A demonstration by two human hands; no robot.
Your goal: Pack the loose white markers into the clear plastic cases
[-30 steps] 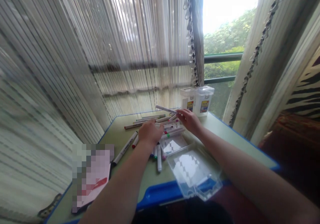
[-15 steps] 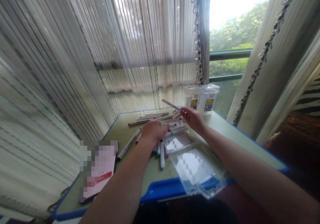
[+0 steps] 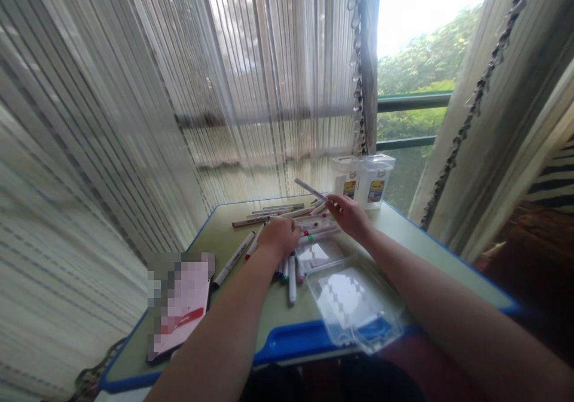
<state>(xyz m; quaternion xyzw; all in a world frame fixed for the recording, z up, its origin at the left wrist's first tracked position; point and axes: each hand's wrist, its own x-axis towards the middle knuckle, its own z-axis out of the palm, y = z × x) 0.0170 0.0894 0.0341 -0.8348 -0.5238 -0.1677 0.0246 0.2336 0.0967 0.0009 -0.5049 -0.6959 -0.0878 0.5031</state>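
My right hand (image 3: 350, 215) is closed on a white marker (image 3: 310, 190), held tilted above the pile with its far end pointing up and left. My left hand (image 3: 278, 236) rests palm down on the pile of markers (image 3: 309, 230) in the middle of the small green table (image 3: 215, 240); its fingers curl over the pens and what they grip is hidden. More markers (image 3: 278, 212) lie spread along the far side. A clear plastic case (image 3: 354, 306) lies open near the front edge, just right of my left forearm.
Two clear plastic tubs with yellow labels (image 3: 364, 180) stand at the table's far right corner. A blurred-out flat item (image 3: 179, 300) lies at the front left. A grey marker (image 3: 233, 259) lies apart on the left. Striped curtains hang close behind; a window is at the right.
The view has shifted a little. My right hand keeps the white marker raised in about the same spot. My left hand stays on the pile, barely moved.
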